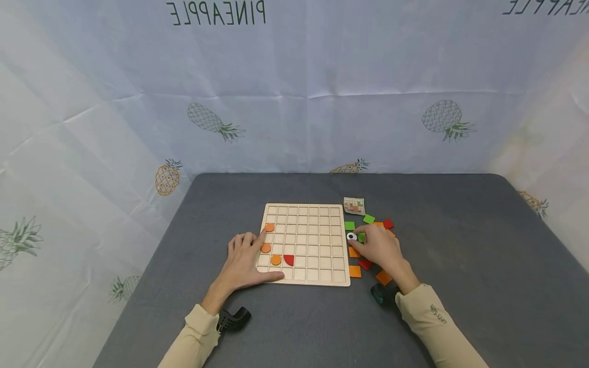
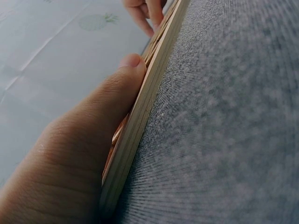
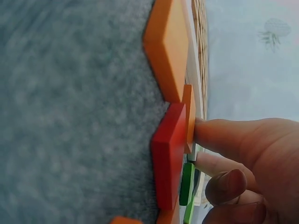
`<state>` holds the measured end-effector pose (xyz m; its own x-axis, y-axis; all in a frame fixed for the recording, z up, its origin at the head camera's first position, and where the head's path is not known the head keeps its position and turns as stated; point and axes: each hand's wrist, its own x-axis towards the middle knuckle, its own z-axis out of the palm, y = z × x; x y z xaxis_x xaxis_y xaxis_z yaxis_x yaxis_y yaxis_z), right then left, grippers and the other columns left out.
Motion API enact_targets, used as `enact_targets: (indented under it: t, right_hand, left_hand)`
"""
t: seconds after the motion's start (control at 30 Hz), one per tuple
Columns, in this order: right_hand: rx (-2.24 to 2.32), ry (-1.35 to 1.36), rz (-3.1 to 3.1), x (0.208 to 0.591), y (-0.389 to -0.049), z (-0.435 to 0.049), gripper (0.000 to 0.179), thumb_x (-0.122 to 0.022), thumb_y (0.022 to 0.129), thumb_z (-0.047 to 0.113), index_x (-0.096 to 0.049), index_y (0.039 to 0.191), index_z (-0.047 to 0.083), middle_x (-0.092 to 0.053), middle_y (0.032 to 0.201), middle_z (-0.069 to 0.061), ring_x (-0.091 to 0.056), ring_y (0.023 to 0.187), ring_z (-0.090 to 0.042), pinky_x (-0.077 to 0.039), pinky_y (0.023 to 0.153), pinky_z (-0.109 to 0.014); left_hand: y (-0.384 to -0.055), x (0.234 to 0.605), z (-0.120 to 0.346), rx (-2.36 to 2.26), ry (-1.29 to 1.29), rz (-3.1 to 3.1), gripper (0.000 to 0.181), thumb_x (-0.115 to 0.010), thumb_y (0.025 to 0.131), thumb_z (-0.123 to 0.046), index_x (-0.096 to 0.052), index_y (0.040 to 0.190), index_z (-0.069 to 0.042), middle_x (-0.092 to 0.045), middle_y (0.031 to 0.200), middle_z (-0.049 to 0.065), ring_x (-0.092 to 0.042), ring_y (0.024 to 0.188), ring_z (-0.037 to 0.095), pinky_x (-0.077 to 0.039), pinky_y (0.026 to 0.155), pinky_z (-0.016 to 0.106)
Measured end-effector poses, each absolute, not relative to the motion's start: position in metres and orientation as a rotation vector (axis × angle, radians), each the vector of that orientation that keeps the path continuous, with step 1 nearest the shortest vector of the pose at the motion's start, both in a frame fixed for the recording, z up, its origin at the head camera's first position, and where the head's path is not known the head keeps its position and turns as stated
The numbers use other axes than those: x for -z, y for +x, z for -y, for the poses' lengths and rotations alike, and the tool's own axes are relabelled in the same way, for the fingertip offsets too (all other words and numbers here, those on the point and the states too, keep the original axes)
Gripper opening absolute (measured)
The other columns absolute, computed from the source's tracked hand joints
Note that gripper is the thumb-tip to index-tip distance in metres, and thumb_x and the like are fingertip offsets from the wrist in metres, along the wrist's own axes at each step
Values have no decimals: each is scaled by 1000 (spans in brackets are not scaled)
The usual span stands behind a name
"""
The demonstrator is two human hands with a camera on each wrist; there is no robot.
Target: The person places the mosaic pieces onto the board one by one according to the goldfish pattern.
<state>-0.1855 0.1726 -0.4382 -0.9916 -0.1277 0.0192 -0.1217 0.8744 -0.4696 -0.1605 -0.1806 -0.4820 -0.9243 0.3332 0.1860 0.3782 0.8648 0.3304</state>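
Note:
A light wooden board (image 1: pixel 317 273) with a grid of square recesses lies on the grey table. My left hand (image 1: pixel 244 263) spreads over its near left corner, the thumb (image 2: pixel 121 79) lying along the near edge and the index finger at the left edge. On the left columns are orange discs (image 1: pixel 270 227) and a red quarter-circle piece (image 1: pixel 289 260). Beside the right edge, my right hand (image 1: pixel 379 248) pinches a white disc with a black centre (image 1: pixel 352 236) between thumb and index finger. In the right wrist view, the other fingers are curled and that disc is mostly hidden.
Around the right hand lie several loose pieces: green squares (image 1: pixel 369 219), orange squares (image 1: pixel 355 271) and red pieces (image 3: pixel 169 154). A small patterned card (image 1: pixel 354 206) lies by the board's far right corner. A pineapple-print curtain (image 1: pixel 303 128) hangs behind the table.

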Motion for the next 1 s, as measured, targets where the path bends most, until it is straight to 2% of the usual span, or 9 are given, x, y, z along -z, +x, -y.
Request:
enact_targets:
  t: [0.3,0.47,0.63,0.8,1.0]
  right_hand:
    - [738,-194,-3063,437,-184,-171,35,-78,90,32,-77,115,7,-37,49,4,-33,40,-12,-21,40,-22]
    - [752,-184,-3070,434,-182,-169,34,-79,89,33,-78,114,8,-38,49,4,-34,41,-12,-21,41,-22]
    - [786,-181,-3054,427,-179,-164,36,-79,89,33,-78,115,8,-35,47,6,-28,39,-10,-19,41,-22]
    - [793,-179,-3048,423,-176,-158,38,-79,89,35,-78,116,7,-33,46,6,-24,38,-9,-18,40,-22]
    - [827,-223,-3034,422,-172,-152,37,-80,88,33,-79,114,7,-34,46,5,-27,38,-10,-20,40,-22]
  left_hand:
    - [-160,480,181,575,-568,2909,123,-70,68,-83,-31,162,-13,-49,118,11,-38,115,36,-23,108,63]
    - [-160,480,181,571,-562,2910,124,-70,68,-84,-32,162,-13,-50,123,14,-37,117,36,-23,109,63]
    - [-160,480,181,550,-563,2907,124,-69,68,-84,-32,161,-13,-50,124,13,-38,116,35,-24,108,62]
    - [-160,480,182,550,-572,2892,123,-71,67,-83,-33,161,-13,-49,117,10,-38,113,34,-25,107,62]
    - [-158,481,182,565,-567,2897,123,-71,67,-83,-34,161,-13,-49,117,10,-39,115,35,-24,107,64]
